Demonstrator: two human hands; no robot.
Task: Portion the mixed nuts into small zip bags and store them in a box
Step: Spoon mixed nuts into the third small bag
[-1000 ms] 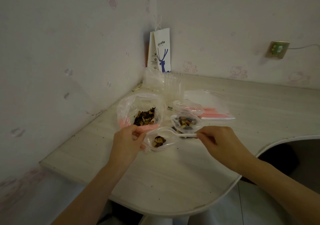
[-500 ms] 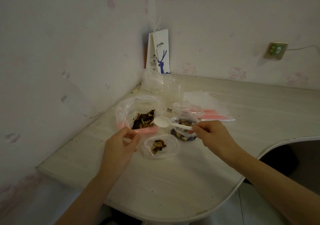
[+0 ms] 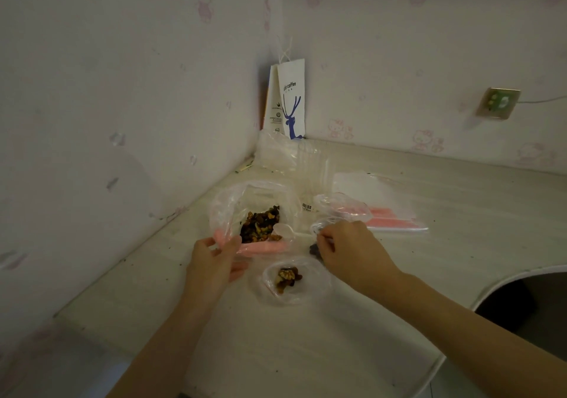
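Observation:
A large clear bag with a pink zip strip [image 3: 227,204] lies open on the desk, with mixed nuts [image 3: 259,224] inside. My left hand [image 3: 214,262] pinches the pink rim of that bag at its near left edge. My right hand [image 3: 349,250] holds the handle of a white plastic spoon [image 3: 283,231], whose bowl sits at the large bag's mouth beside the nuts. In front of both hands a small zip bag [image 3: 294,279] lies open with a few nuts in it. A second small filled bag is mostly hidden under my right hand.
A clear plastic box [image 3: 310,167] stands behind the large bag, with a white paper coffee bag [image 3: 290,99] in the corner. A stack of empty pink-zip bags [image 3: 386,213] lies to the right. The desk [image 3: 306,351] has a curved cut-out edge at the right.
My right hand carried the spoon from over the small bag left and back into the large bag's mouth. My left hand let go of the small bag and took the large bag's pink rim.

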